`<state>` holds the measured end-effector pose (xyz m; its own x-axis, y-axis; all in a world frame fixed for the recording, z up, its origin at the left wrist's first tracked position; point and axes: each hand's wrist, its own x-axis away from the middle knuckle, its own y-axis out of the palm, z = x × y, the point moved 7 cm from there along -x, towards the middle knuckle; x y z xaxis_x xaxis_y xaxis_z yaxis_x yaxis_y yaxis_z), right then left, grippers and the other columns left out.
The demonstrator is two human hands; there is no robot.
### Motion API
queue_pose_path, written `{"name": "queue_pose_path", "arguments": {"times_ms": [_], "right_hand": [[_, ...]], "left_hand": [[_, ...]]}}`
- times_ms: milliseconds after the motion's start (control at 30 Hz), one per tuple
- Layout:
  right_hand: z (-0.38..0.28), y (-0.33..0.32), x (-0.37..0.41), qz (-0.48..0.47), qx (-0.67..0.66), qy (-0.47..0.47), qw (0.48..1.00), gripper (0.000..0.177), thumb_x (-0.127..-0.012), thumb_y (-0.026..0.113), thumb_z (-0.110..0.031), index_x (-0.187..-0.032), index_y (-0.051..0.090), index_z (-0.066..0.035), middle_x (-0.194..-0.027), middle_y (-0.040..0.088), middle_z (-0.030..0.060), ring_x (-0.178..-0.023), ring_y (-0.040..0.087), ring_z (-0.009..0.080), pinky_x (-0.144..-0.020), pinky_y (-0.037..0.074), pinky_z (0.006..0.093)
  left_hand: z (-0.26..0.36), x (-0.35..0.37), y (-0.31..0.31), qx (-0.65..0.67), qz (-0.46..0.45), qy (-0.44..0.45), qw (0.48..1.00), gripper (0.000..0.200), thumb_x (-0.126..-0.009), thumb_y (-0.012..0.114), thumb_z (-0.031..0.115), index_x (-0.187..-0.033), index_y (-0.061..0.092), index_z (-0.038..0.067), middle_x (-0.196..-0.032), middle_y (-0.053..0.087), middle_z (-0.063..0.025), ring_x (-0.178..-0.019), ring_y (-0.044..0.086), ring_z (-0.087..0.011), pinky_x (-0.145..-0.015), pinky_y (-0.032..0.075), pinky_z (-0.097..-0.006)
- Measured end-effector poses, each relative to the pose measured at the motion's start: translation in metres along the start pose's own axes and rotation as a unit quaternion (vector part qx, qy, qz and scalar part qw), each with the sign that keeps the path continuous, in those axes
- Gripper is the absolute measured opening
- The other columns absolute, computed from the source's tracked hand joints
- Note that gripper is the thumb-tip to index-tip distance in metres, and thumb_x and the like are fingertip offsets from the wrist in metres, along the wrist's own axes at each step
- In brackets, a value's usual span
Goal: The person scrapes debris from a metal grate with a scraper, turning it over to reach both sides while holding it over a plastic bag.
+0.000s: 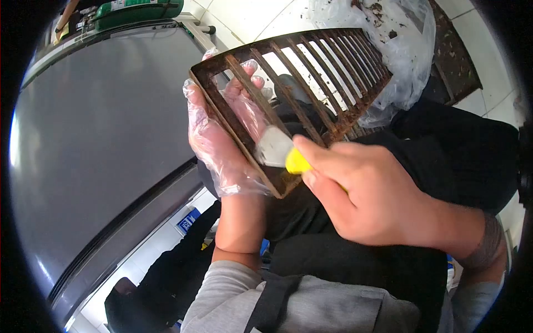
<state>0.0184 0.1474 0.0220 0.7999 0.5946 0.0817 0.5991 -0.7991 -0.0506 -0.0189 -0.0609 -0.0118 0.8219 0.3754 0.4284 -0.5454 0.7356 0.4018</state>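
Note:
A rusty, grimy metal grate (316, 114) with parallel bars is tilted up over my lap. My left hand (219, 133), in a clear plastic glove, grips its near-left end, with the thumb outside the frame and fingers showing behind the bars. In my bare right hand (361, 183) is a scraper (275, 147) with a yellow handle and a pale, flat blade. The blade lies against the grate's left end bar, close to its lower corner. Most of the scraper's handle is hidden inside my fist.
Beyond the grate, a clear plastic bag (408, 72) holding dark flakes lies on the white tiled floor (277, 22). Another dark, dirty metal piece (455, 61) is beside it. A large grey panel (111, 111) stands at left, with a green cylinder (139, 14) behind.

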Motion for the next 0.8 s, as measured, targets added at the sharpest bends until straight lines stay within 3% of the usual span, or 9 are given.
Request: {"name": "queue_pose_path", "arguments": {"times_ms": [100,200,367,567,667,800], "right_hand": [[0.003,0.005,-0.014,0.001,0.001,-0.033,0.999,0.041,-0.096,0.067,-0.007,-0.132,0.064,0.010,-0.076,0.064,0.0195,-0.064,0.065,0.0339,-0.060,0.052,0.0404],[-0.002,0.001,-0.006,-0.014,0.001,-0.002,1.000,0.039,-0.096,0.067,-0.006,-0.131,0.065,0.010,-0.076,0.065,0.0197,-0.064,0.065,0.0348,-0.060,0.052,0.0413],[0.002,0.009,-0.018,0.001,0.025,-0.010,1.000,0.038,-0.095,0.066,-0.006,-0.130,0.066,0.009,-0.075,0.065,0.0183,-0.064,0.064,0.0339,-0.059,0.051,0.0400],[0.009,-0.002,-0.013,-0.036,0.051,-0.049,0.997,0.038,-0.093,0.069,-0.007,-0.129,0.070,0.003,-0.072,0.063,0.0155,-0.059,0.062,0.0286,-0.058,0.050,0.0390],[0.014,-0.003,-0.030,-0.006,0.073,-0.083,0.994,0.035,-0.093,0.069,-0.009,-0.126,0.073,0.002,-0.070,0.062,0.0140,-0.058,0.062,0.0280,-0.056,0.049,0.0376],[0.020,-0.002,-0.030,-0.027,0.054,-0.099,0.993,0.033,-0.094,0.069,-0.008,-0.124,0.074,0.001,-0.069,0.062,0.0136,-0.057,0.061,0.0268,-0.055,0.048,0.0357]], "left_hand": [[0.001,0.002,0.006,-0.033,-0.031,0.003,0.999,0.051,-0.111,0.045,0.044,-0.144,0.053,0.006,-0.128,0.061,-0.0232,-0.114,0.062,-0.0355,-0.095,0.055,-0.0459],[0.006,0.003,0.008,-0.028,-0.007,0.013,0.999,0.052,-0.111,0.044,0.045,-0.145,0.053,0.007,-0.126,0.061,-0.0237,-0.113,0.062,-0.0349,-0.095,0.055,-0.0456],[0.009,-0.001,0.005,-0.047,-0.050,-0.008,0.998,0.053,-0.111,0.043,0.047,-0.145,0.053,0.008,-0.125,0.060,-0.0240,-0.114,0.061,-0.0354,-0.098,0.054,-0.0470],[0.013,-0.002,0.004,-0.021,-0.013,-0.010,1.000,0.055,-0.111,0.042,0.047,-0.146,0.052,0.005,-0.127,0.059,-0.0255,-0.115,0.061,-0.0377,-0.098,0.053,-0.0481],[0.013,-0.005,0.008,-0.042,-0.084,-0.006,0.996,0.055,-0.112,0.041,0.046,-0.146,0.052,0.004,-0.127,0.060,-0.0239,-0.111,0.063,-0.0372,-0.098,0.054,-0.0471],[0.017,-0.002,0.009,-0.001,-0.091,-0.038,0.995,0.052,-0.112,0.040,0.045,-0.145,0.053,0.006,-0.125,0.062,-0.0242,-0.113,0.064,-0.0362,-0.097,0.055,-0.0474]]}}
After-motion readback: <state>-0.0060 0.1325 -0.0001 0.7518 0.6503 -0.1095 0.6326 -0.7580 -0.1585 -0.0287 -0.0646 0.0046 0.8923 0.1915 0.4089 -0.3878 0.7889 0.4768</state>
